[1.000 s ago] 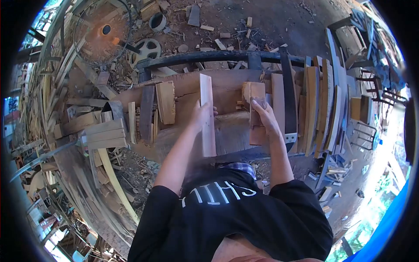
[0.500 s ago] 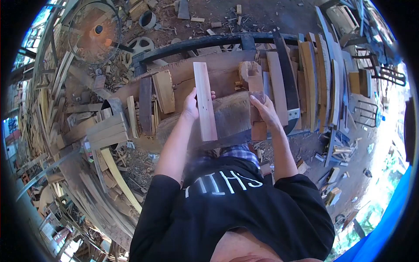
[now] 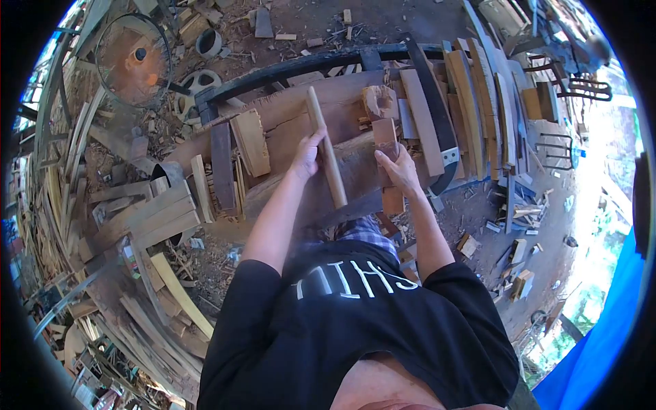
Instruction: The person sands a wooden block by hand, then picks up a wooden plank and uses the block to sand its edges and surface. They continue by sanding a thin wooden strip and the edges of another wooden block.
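My left hand (image 3: 309, 156) is closed around the middle of a long narrow wooden board (image 3: 328, 154). The board is turned so that its thin edge faces up, and it slants over the bench. My right hand (image 3: 402, 171) grips a short reddish-brown wooden piece (image 3: 385, 131), thumb on top; a darker band shows by the thumb, and the fingers beneath are hidden. Under both hands lies a thick weathered timber (image 3: 362, 154). Just beyond the right hand sits a rough wood block (image 3: 379, 102) with a hollow in it.
A handsaw (image 3: 430, 96) with a dark blade lies to the right, beside several upright boards (image 3: 482, 102). Left of my hands stand a pale wood block (image 3: 251, 143) and a dark plank (image 3: 222, 164). A wire fan guard (image 3: 133, 60) is at the far left. Scraps litter the ground.
My left hand has rotated the board from its broad face to its narrow edge. The right hand keeps its hold on the reddish-brown piece. The whole view has shifted slightly.
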{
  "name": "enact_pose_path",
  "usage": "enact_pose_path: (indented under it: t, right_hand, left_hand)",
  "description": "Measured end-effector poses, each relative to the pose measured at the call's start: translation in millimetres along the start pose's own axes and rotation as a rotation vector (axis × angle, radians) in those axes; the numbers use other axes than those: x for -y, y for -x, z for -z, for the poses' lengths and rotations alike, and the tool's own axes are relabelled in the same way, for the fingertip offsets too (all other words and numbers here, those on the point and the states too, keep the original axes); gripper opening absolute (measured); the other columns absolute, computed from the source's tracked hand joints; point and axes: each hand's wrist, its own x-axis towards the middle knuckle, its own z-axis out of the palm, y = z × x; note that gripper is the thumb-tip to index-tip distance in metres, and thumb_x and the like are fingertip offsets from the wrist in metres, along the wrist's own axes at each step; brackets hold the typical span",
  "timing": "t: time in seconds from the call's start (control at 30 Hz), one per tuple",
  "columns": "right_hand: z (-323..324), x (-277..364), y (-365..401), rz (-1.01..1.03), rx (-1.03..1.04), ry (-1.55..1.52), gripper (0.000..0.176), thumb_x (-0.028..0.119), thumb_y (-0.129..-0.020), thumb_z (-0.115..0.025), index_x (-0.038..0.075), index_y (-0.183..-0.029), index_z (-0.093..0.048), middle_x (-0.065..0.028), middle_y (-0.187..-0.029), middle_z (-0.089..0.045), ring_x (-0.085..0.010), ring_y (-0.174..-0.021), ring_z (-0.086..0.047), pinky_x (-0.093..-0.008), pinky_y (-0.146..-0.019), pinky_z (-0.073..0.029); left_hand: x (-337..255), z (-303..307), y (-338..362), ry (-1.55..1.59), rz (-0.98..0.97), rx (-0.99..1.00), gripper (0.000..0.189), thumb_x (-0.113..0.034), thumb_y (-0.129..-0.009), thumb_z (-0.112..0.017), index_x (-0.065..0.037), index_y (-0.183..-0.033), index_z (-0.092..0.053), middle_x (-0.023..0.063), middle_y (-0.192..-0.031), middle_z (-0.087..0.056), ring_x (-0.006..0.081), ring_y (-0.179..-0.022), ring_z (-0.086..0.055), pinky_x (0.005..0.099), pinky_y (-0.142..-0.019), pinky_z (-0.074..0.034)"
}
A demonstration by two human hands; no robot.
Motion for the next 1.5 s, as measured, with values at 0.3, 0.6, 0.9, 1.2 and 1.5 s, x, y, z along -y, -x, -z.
enact_pose_path:
  t: [0.3,0.6,0.9,1.2,1.5]
  right_hand:
    - [-8.4,-15.7,6.5,0.066,-0.034,-0.038,0.064,0.045,-0.082,-0.066,0.000,-0.124,-0.050,-0.0201,-0.116,-0.060,-0.0317,-0.110,-0.058,-0.0394,-0.095,-0.043]
    - [-17.8,-13.3,15.4,0.007,-0.132,0.058,0.074,0.052,-0.080,-0.066,0.001,-0.129,-0.046,-0.0219,-0.117,-0.060,-0.0347,-0.111,-0.058,-0.0411,-0.096,-0.043]
    - [-15.8,-5.9,23.3,0.033,-0.104,0.038,0.070,0.051,-0.080,-0.066,0.002,-0.127,-0.048,-0.0209,-0.114,-0.062,-0.0337,-0.109,-0.059,-0.0398,-0.094,-0.044]
    - [-17.6,-14.1,25.8,0.013,-0.129,0.038,0.066,0.051,-0.080,-0.067,0.002,-0.122,-0.054,-0.0183,-0.109,-0.065,-0.0308,-0.104,-0.062,-0.0384,-0.091,-0.046]
    - [-18.7,-25.2,23.5,0.064,-0.153,-0.031,0.062,0.050,-0.081,-0.066,0.005,-0.122,-0.055,-0.0160,-0.109,-0.065,-0.0294,-0.103,-0.062,-0.0372,-0.090,-0.046]
  left_hand:
    - [39.2,4.1,-40.1,-0.360,-0.260,-0.286,0.037,-0.031,-0.088,-0.063,0.002,-0.098,-0.052,0.0146,-0.095,-0.061,0.0228,-0.087,-0.058,0.0383,-0.078,-0.045]
    - [26.1,-1.7,8.6,-0.835,-0.403,-0.674,0.044,-0.029,-0.090,-0.043,0.009,-0.111,-0.046,0.0329,-0.113,-0.054,0.0425,-0.107,-0.054,0.0488,-0.092,-0.040]
    - [16.6,9.8,4.2,-0.578,-0.408,-0.659,0.050,-0.035,-0.090,-0.051,0.007,-0.116,-0.048,0.0216,-0.108,-0.058,0.0320,-0.104,-0.056,0.0395,-0.090,-0.043]
    - [20.2,14.9,6.7,-0.124,-0.577,-0.347,0.035,-0.025,-0.097,-0.048,0.001,-0.121,-0.048,0.0107,-0.109,-0.058,0.0200,-0.099,-0.052,0.0338,-0.089,-0.041]
    - [24.5,21.4,7.8,-0.116,-0.611,-0.272,0.032,-0.021,-0.095,-0.051,0.001,-0.118,-0.050,0.0093,-0.102,-0.059,0.0168,-0.091,-0.053,0.0306,-0.081,-0.043]
